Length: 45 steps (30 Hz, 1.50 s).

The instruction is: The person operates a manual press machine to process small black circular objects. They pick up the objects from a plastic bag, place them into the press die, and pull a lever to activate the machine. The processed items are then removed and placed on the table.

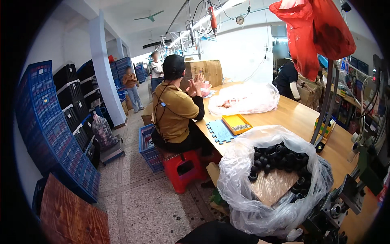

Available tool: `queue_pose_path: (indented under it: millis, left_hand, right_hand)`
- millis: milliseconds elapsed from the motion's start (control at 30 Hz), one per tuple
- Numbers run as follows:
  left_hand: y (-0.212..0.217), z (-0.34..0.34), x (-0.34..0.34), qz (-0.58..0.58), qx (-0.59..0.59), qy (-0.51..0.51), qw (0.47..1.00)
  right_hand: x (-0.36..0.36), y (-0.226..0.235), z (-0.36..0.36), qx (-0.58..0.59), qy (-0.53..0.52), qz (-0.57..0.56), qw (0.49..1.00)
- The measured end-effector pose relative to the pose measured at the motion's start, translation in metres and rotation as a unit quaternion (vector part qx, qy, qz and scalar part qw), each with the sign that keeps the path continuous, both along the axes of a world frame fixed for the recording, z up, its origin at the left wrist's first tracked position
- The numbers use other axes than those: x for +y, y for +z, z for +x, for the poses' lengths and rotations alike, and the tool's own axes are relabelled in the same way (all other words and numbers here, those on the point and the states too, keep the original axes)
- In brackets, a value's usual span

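Note:
Neither of my hands shows; only dark cloth [219, 234] of my own clothing rises at the lower edge, whether sleeve or leg I cannot tell. Closest to it is a large clear plastic bag [239, 162], spread open at the table's near end. Black round parts [280, 156] with holes lie heaped inside, around a tan, film-covered flat piece [273, 185]. Right of the bag stands a dark metal bench machine [336, 209]. Beyond the bag, a yellow tray [233, 120] of small metal pieces rests partly on a blue foam mat [219, 131].
A person [174, 110] sits on a red stool [185, 171] at the table's left side, hands raised together. Another clear bag [260, 97] lies farther along the wooden table [290, 116]. Red bags [313, 36] hang above right. Blue crates [53, 126] are stacked left.

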<state>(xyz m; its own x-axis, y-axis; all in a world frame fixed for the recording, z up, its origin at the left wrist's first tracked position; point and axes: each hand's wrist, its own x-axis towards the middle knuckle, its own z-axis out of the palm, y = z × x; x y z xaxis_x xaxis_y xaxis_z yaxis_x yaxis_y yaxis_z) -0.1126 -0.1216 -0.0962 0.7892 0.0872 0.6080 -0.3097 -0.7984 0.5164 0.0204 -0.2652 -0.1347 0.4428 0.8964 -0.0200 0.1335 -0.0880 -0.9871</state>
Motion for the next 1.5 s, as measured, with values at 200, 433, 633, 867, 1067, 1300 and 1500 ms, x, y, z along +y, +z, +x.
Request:
queue_pose_path:
  millis: [200, 433, 633, 867, 1067, 1300, 1500]
  left_hand:
    - [-0.025, -0.002, -0.011, -0.008, -0.049, -0.050, 0.998]
    - [-0.015, -0.001, -0.029, -0.195, -0.009, -0.057, 0.979]
    - [-0.017, 0.003, -0.040, -0.229, -0.077, -0.051, 0.969]
    - [-0.029, -0.010, -0.022, -0.234, 0.004, 0.030, 0.972]
    - [-0.015, -0.039, 0.002, -0.354, 0.100, 0.074, 0.927]
    - [0.010, -0.065, 0.033, -0.338, 0.131, 0.104, 0.926]
    - [0.022, -0.063, 0.141, -0.212, 0.129, 0.352, 0.902]
  right_hand:
    - [-0.012, -0.015, 0.007, 0.014, 0.028, -0.029, 0.999]
    - [-0.020, -0.010, 0.012, -0.023, -0.013, 0.013, 1.000]
    - [-0.022, 0.002, 0.011, -0.035, -0.017, -0.005, 0.999]
    - [-0.046, -0.013, 0.042, -0.081, -0.166, -0.053, 0.981]
    - [-0.115, -0.121, 0.119, -0.022, -0.368, -0.207, 0.906]
    - [-0.168, -0.106, 0.134, -0.102, -0.400, -0.349, 0.841]
    - [-0.197, -0.145, 0.146, -0.174, -0.336, -0.343, 0.860]
